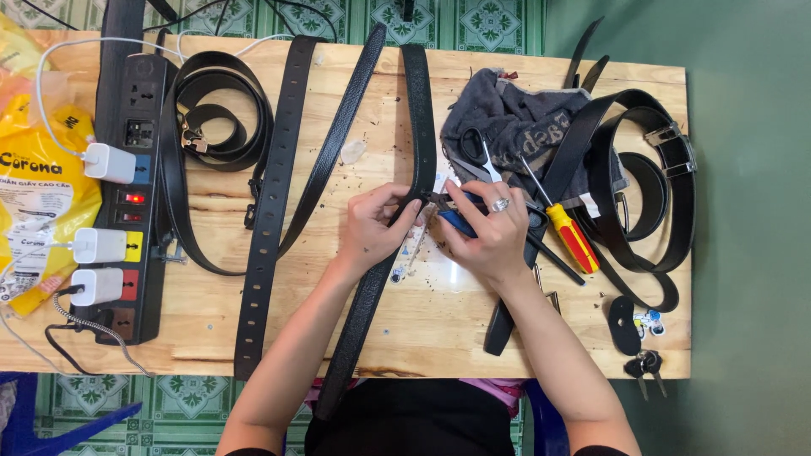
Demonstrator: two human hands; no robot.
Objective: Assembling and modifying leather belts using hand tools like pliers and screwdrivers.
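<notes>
A black leather belt (pixel 420 110) runs from the table's far edge down to the middle, where my left hand (pixel 376 224) pinches it. My right hand (pixel 486 232), a ring on one finger, grips a blue-handled tool (pixel 457 221) whose tip meets the belt right beside my left fingers. Both hands sit close together at the centre of the wooden table (pixel 422 321). What the tool's tip does to the belt is hidden by my fingers.
Other black belts lie across the table: a perforated strap (pixel 272 194), a coiled one (pixel 215 110) at far left, looped ones (pixel 650 194) at right. Scissors (pixel 480 156) rest on a grey cloth (pixel 524 118). A red-yellow screwdriver (pixel 573 238), keys (pixel 642 363), a power strip (pixel 131 194) with chargers, yellow bag (pixel 34 177).
</notes>
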